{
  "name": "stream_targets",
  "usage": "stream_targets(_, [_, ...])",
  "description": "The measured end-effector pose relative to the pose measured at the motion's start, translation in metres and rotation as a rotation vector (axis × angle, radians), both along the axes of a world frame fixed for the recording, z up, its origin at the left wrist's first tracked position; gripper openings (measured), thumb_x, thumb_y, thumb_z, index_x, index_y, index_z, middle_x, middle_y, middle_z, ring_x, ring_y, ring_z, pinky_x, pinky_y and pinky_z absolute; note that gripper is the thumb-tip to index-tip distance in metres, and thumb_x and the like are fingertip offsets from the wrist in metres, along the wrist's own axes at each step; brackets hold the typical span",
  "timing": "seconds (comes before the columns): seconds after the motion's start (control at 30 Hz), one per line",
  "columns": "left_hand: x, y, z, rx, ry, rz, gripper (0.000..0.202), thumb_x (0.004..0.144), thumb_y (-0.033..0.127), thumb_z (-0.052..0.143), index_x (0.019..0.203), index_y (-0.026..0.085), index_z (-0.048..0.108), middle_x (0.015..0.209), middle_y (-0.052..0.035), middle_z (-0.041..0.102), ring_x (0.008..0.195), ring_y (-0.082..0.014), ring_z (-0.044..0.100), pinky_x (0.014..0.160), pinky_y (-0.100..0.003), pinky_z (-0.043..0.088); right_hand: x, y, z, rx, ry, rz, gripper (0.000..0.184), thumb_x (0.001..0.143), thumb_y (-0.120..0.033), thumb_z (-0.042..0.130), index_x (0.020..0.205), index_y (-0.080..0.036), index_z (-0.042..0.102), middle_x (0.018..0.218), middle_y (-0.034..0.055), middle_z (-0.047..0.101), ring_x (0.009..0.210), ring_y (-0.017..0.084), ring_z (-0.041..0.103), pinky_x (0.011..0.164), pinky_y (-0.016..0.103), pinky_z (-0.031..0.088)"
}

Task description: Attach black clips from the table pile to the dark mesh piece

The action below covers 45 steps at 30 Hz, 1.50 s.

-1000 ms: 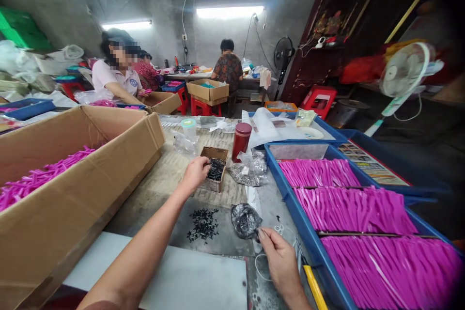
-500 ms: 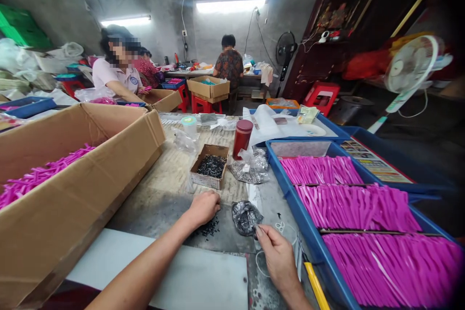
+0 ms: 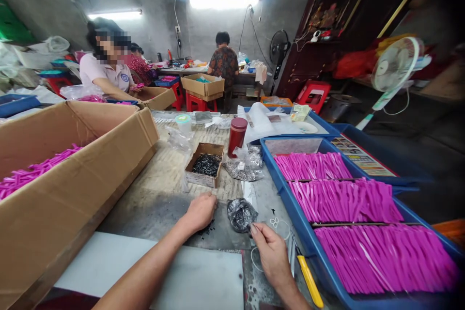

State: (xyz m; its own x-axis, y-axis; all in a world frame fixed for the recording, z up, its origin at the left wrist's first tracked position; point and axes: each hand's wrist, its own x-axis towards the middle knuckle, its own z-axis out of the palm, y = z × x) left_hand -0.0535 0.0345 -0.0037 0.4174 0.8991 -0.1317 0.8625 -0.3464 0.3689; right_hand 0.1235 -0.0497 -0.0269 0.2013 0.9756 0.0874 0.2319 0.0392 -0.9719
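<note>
My left hand point(image 3: 199, 211) lies palm down with curled fingers over a small heap of black parts point(image 3: 208, 228) on the worktable point(image 3: 160, 189), covering most of it. What the fingers hold is hidden. My right hand point(image 3: 269, 251) pinches the edge of a crumpled clear plastic bag of black parts point(image 3: 240, 213) just right of the heap. Behind them stands a small open cardboard box of black parts point(image 3: 204, 164).
A big cardboard box point(image 3: 69, 174) with pink sticks stands at the left. A blue tray point(image 3: 290, 198) with rows of pink sticks fills the right. A red cup point(image 3: 236, 136), plastic bags point(image 3: 244, 164) and a yellow-handled tool point(image 3: 309, 281) lie nearby. Other people work at tables behind.
My left hand came back from the small cardboard box to the heap of black parts and now rests on it. My right hand keeps hold of the plastic bag.
</note>
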Motion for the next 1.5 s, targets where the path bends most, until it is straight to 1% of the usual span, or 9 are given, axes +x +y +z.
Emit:
stream_targets(0.13, [-0.004, 0.004, 0.005, -0.005, -0.078, -0.054, 0.017, 0.075, 0.018, 0.037, 0.071, 0.017, 0.054, 0.07, -0.0024, 0.056, 0.068, -0.0146, 0.05, 0.061, -0.022, 0.035, 0.0, -0.001, 0.001, -0.005, 0.012, -0.014, 0.027, 0.071, -0.036, 0.049, 0.065, -0.013, 0.062, 0.053, 0.0001, 0.051, 0.051, 0.013, 0.045, 0.047, 0.021, 0.039])
stream_targets(0.33, [-0.011, 0.011, 0.008, 0.056, -0.082, -0.017, 0.018, 0.074, 0.015, 0.038, 0.071, 0.016, 0.055, 0.073, -0.0042, 0.056, 0.072, -0.016, 0.049, 0.065, -0.023, 0.034, 0.0, -0.001, -0.001, -0.026, 0.006, -0.014, 0.027, 0.071, -0.036, 0.048, 0.066, -0.013, 0.061, 0.053, -0.0006, 0.049, 0.052, 0.013, 0.044, 0.049, 0.021, 0.038])
stream_targets(0.63, [-0.007, 0.01, 0.0, 0.03, -0.011, -0.023, 0.012, 0.067, 0.014, 0.048, 0.073, 0.016, 0.058, 0.077, -0.0062, 0.059, 0.078, -0.0192, 0.051, 0.065, -0.025, 0.035, -0.002, -0.001, -0.002, -0.039, 0.014, 0.014, 0.026, 0.072, -0.035, 0.047, 0.066, -0.013, 0.058, 0.055, -0.0004, 0.048, 0.053, 0.012, 0.042, 0.05, 0.022, 0.036])
stream_targets(0.93, [-0.002, 0.002, 0.004, 0.041, -0.039, -0.015, 0.012, 0.07, 0.014, 0.042, 0.07, 0.015, 0.054, 0.074, -0.0061, 0.056, 0.074, -0.0183, 0.049, 0.064, -0.026, 0.034, 0.0, -0.001, 0.001, -0.042, -0.014, 0.015, 0.027, 0.072, -0.036, 0.046, 0.062, -0.014, 0.057, 0.053, -0.0012, 0.047, 0.052, 0.012, 0.042, 0.049, 0.021, 0.035])
stream_targets(1.03, [0.001, -0.004, 0.009, 0.001, -0.263, 0.033, 0.01, 0.07, 0.015, 0.041, 0.065, 0.015, 0.05, 0.065, -0.0015, 0.05, 0.066, -0.0148, 0.046, 0.061, -0.024, 0.033, 0.0, 0.0, 0.002, -0.029, -0.02, 0.013, 0.027, 0.072, -0.036, 0.046, 0.063, -0.014, 0.058, 0.052, -0.0016, 0.047, 0.052, 0.012, 0.042, 0.048, 0.021, 0.035])
stream_targets(1.13, [0.007, -0.013, 0.015, -0.254, -0.645, 0.088, 0.011, 0.071, 0.022, 0.044, 0.062, 0.015, 0.044, 0.055, 0.0042, 0.039, 0.052, -0.0093, 0.036, 0.051, -0.02, 0.028, -0.003, 0.001, 0.004, -0.024, -0.012, 0.015, 0.026, 0.071, -0.035, 0.047, 0.063, -0.013, 0.059, 0.051, -0.0018, 0.046, 0.051, 0.012, 0.041, 0.048, 0.021, 0.035])
stream_targets(1.23, [0.015, -0.024, 0.018, -0.499, -0.949, 0.124, 0.017, 0.07, 0.03, 0.048, 0.065, 0.015, 0.043, 0.052, 0.0068, 0.032, 0.046, -0.0061, 0.026, 0.045, -0.017, 0.022, -0.011, 0.002, 0.007, -0.039, 0.034, 0.044, 0.025, 0.071, -0.034, 0.047, 0.064, -0.013, 0.059, 0.053, -0.0008, 0.048, 0.053, 0.012, 0.042, 0.049, 0.021, 0.035])
stream_targets(1.33, [0.023, -0.034, 0.016, -0.584, -1.099, 0.151, 0.022, 0.068, 0.034, 0.052, 0.065, 0.014, 0.043, 0.052, 0.0072, 0.031, 0.046, -0.0053, 0.024, 0.044, -0.017, 0.02, -0.018, 0.003, 0.011, -0.065, 0.1, 0.09, 0.025, 0.072, -0.034, 0.046, 0.067, -0.013, 0.059, 0.055, -0.0007, 0.049, 0.053, 0.012, 0.042, 0.05, 0.022, 0.036])
stream_targets(1.5, [0.031, -0.044, 0.006, -0.613, -1.194, 0.178, 0.026, 0.065, 0.038, 0.056, 0.064, 0.014, 0.046, 0.05, 0.0075, 0.033, 0.045, -0.0051, 0.026, 0.044, -0.017, 0.022, -0.024, 0.005, 0.01, -0.078, 0.166, 0.127, 0.022, 0.071, -0.033, 0.047, 0.064, -0.014, 0.055, 0.056, -0.0012, 0.048, 0.056, 0.012, 0.041, 0.053, 0.022, 0.035])
